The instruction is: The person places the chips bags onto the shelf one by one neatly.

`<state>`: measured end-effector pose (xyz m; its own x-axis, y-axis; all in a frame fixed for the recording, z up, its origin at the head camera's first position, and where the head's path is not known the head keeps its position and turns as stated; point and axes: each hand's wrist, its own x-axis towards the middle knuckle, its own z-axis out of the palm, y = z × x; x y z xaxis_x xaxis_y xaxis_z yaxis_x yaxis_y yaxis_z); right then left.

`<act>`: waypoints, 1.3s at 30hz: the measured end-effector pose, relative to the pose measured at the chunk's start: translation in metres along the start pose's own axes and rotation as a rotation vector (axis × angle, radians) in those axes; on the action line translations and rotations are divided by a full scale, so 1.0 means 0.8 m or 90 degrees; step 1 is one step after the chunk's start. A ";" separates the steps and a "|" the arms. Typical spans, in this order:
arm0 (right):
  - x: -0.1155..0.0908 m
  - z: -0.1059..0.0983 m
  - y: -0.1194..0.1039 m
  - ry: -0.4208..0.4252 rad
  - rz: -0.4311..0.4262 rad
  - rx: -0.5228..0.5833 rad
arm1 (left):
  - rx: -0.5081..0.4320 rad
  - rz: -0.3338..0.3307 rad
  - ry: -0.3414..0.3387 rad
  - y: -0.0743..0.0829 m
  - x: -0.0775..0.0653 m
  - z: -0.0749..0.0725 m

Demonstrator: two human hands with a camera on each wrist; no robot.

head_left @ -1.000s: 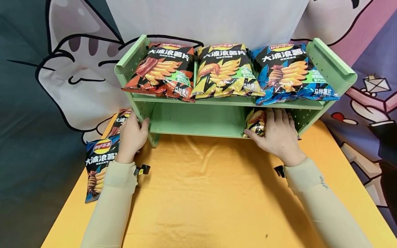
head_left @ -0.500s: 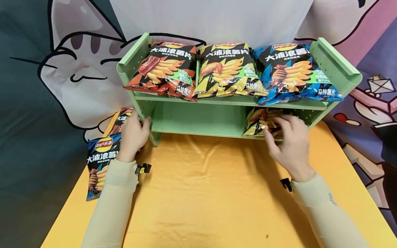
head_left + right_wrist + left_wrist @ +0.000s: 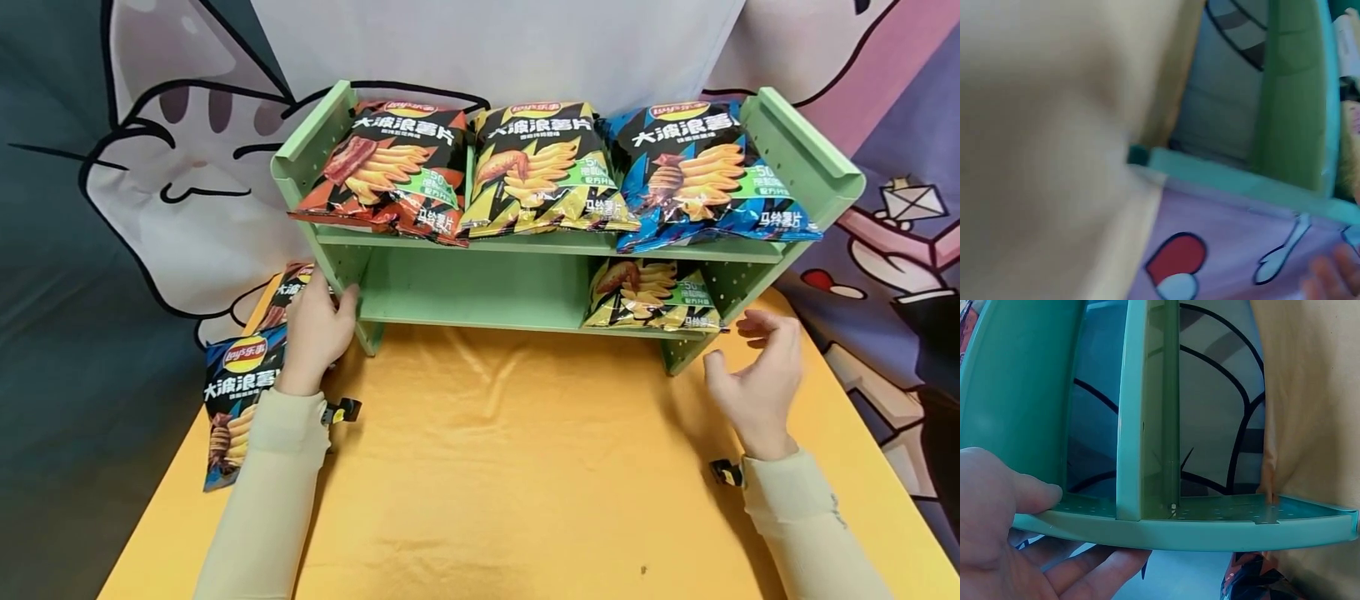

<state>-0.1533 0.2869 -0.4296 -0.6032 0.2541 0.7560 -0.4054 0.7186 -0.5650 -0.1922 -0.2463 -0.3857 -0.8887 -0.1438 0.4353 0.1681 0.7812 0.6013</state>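
A green two-tier shelf [image 3: 480,287] stands on the table. My left hand [image 3: 318,333] grips its left side panel; in the left wrist view the thumb [image 3: 1035,494] lies on the inner face and the fingers are on the outer side. On the lower tier, at the right end, lies a yellow-and-black chip bag [image 3: 648,300]. My right hand [image 3: 761,383] is beside the shelf's right side panel, holding nothing, its fingers loosely bent. Its blurred fingertips [image 3: 1329,278] show at the edge of the right wrist view.
The upper tier carries a red chip bag [image 3: 397,171], a yellow one [image 3: 547,171] and a blue one [image 3: 697,179]. Left of the shelf, partly behind my left arm, are another blue chip bag [image 3: 240,392] and a red one [image 3: 281,300]. A yellow cloth [image 3: 480,483] covers the table.
My right hand has let go of the yellow chip bag on the lower tier and drawn back to the right, outside the shelf. My left hand has stayed on the side panel.
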 end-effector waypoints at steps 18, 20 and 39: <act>-0.014 0.005 0.059 -0.434 0.133 -0.090 | -0.003 0.005 -0.008 0.006 0.001 0.003; -0.013 0.008 0.059 -0.436 0.120 -0.094 | -0.001 0.005 -0.004 0.005 0.001 0.001; -0.002 0.016 0.064 -0.480 0.100 -0.125 | -0.005 0.007 -0.027 -0.009 0.000 -0.005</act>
<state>-0.1821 0.3146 -0.4641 -0.9742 -0.0936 0.2053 -0.1903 0.8296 -0.5249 -0.1916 -0.2545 -0.3872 -0.9041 -0.1085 0.4133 0.1818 0.7775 0.6020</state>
